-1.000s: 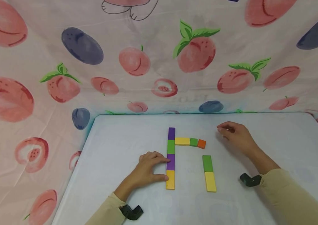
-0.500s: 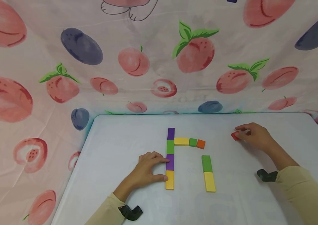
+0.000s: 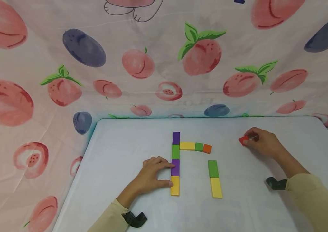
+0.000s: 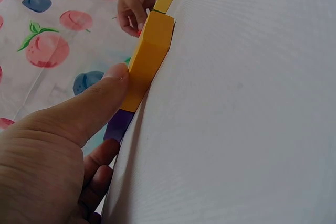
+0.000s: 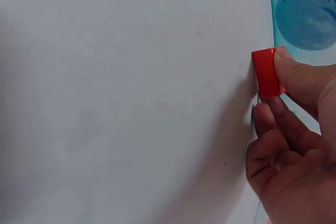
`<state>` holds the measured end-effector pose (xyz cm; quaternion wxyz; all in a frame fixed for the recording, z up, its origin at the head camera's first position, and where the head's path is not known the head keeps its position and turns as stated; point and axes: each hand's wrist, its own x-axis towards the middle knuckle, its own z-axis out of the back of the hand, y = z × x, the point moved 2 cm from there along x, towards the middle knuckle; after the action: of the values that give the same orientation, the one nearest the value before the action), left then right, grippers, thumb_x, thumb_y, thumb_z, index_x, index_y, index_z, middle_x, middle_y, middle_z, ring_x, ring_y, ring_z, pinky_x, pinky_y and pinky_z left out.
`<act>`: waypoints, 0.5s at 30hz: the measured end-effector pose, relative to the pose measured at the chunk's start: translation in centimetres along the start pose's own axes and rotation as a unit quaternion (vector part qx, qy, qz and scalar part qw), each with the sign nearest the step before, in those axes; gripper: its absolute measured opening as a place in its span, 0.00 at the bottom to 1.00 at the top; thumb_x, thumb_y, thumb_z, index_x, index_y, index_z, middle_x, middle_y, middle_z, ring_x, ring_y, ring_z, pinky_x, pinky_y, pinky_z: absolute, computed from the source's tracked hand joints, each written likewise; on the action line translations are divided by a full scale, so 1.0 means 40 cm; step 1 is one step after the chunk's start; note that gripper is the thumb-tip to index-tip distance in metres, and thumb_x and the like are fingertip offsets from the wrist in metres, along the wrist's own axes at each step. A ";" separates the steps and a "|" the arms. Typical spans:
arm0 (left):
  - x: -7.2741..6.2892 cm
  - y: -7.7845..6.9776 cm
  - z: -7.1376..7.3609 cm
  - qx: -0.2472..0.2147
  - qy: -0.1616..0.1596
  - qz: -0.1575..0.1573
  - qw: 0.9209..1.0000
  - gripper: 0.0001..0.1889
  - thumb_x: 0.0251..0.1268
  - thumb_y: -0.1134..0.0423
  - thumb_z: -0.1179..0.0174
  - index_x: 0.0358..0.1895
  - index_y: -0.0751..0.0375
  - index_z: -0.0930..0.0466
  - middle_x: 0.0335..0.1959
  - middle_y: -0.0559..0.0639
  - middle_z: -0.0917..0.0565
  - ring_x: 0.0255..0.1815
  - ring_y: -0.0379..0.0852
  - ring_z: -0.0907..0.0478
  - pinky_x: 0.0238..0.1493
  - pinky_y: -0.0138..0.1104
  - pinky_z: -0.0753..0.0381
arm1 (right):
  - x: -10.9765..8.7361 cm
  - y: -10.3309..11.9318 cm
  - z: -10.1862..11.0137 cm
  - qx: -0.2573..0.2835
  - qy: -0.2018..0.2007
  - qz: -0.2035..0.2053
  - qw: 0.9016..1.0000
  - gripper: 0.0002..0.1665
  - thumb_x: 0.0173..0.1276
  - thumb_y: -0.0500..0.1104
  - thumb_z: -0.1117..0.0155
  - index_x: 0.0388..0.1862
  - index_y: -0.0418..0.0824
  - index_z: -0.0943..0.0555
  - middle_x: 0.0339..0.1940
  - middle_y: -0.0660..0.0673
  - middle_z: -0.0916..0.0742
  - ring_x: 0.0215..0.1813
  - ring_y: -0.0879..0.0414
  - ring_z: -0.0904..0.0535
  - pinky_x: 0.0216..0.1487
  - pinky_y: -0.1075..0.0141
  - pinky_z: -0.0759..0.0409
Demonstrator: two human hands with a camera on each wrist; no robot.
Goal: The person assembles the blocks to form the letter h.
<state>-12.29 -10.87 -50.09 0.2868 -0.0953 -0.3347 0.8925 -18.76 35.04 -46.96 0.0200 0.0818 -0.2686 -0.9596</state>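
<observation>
My left hand (image 3: 152, 174) rests beside a column of flat blocks in the head view. Its index fingertip touches a purple block (image 3: 175, 167) and its thumb tip the orange-yellow block (image 3: 175, 190) below; the left wrist view shows that thumb against the orange-yellow block (image 4: 149, 59) from close up. At the right, my right hand (image 3: 263, 141) pinches a small red block (image 3: 243, 140) between thumb and fingers. In the right wrist view the red block (image 5: 268, 72) stands out under the thumb, close over the white table.
Above the purple block come a green block (image 3: 175, 151) and another purple block (image 3: 176, 138). A yellow block (image 3: 187, 146), small green block (image 3: 199, 147) and orange block (image 3: 207, 149) run rightward. Lower right lie a green block (image 3: 213, 169) and yellow block (image 3: 216, 188). Fruit-patterned cloth (image 3: 152, 32) hangs behind.
My right hand has moved right, away from the orange block, and a red block now shows in its fingers. Over the last half second it shifted only slightly. The left hand stays put.
</observation>
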 end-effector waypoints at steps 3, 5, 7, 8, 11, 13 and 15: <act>0.000 -0.001 0.001 -0.002 0.000 0.000 1.000 0.30 0.54 0.40 0.25 0.63 0.35 0.19 0.54 0.35 0.22 0.59 0.39 0.30 0.65 0.50 0.41 | -0.006 0.002 -0.002 -0.006 -0.016 -0.002 1.000 0.19 0.69 0.47 0.29 0.52 0.40 0.22 0.43 0.37 0.17 0.46 0.43 0.26 0.41 0.57 0.25; 0.001 -0.001 0.001 -0.001 -0.001 0.000 1.000 0.30 0.54 0.40 0.25 0.63 0.36 0.19 0.53 0.35 0.22 0.59 0.39 0.30 0.65 0.50 0.41 | -0.013 0.004 -0.003 -0.008 -0.033 0.000 0.999 0.16 0.67 0.46 0.27 0.47 0.42 0.22 0.39 0.41 0.18 0.43 0.46 0.26 0.39 0.61 0.27; 0.001 0.000 0.000 0.002 0.000 0.001 1.000 0.30 0.54 0.40 0.25 0.63 0.36 0.19 0.53 0.35 0.22 0.59 0.39 0.30 0.65 0.50 0.41 | -0.021 0.008 -0.004 -0.005 -0.051 0.005 0.999 0.14 0.65 0.46 0.26 0.42 0.43 0.21 0.36 0.43 0.17 0.41 0.47 0.26 0.37 0.62 0.28; 0.001 0.000 0.000 0.003 0.000 0.002 1.000 0.30 0.54 0.40 0.25 0.63 0.36 0.19 0.53 0.35 0.22 0.59 0.39 0.30 0.65 0.50 0.41 | -0.026 0.010 -0.006 -0.002 -0.059 0.008 0.998 0.13 0.64 0.45 0.25 0.40 0.43 0.20 0.35 0.44 0.17 0.40 0.48 0.26 0.36 0.63 0.28; 0.001 -0.001 0.000 0.003 0.001 0.005 1.000 0.30 0.54 0.40 0.25 0.63 0.36 0.19 0.53 0.35 0.22 0.60 0.39 0.30 0.65 0.50 0.41 | -0.040 0.023 -0.014 0.019 -0.073 0.010 0.997 0.12 0.63 0.44 0.23 0.37 0.44 0.19 0.34 0.44 0.15 0.39 0.49 0.25 0.35 0.65 0.28; 0.001 -0.003 0.000 0.002 0.002 0.007 1.000 0.30 0.54 0.40 0.25 0.63 0.35 0.19 0.54 0.35 0.22 0.60 0.39 0.30 0.65 0.50 0.41 | -0.047 0.034 -0.023 0.036 -0.072 0.009 0.997 0.12 0.63 0.44 0.23 0.37 0.44 0.19 0.36 0.43 0.14 0.40 0.50 0.24 0.35 0.66 0.26; 0.001 -0.004 0.001 0.003 0.002 0.007 1.000 0.30 0.54 0.41 0.25 0.63 0.36 0.19 0.54 0.35 0.22 0.60 0.39 0.30 0.66 0.50 0.41 | -0.052 0.045 -0.032 0.053 -0.062 0.003 0.997 0.11 0.64 0.44 0.24 0.39 0.44 0.18 0.38 0.42 0.13 0.41 0.49 0.23 0.36 0.68 0.25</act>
<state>-12.27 -10.77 -49.98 0.2816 -0.0982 -0.3308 0.8953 -16.52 33.00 -46.78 0.0018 0.0220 -0.3200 -0.9472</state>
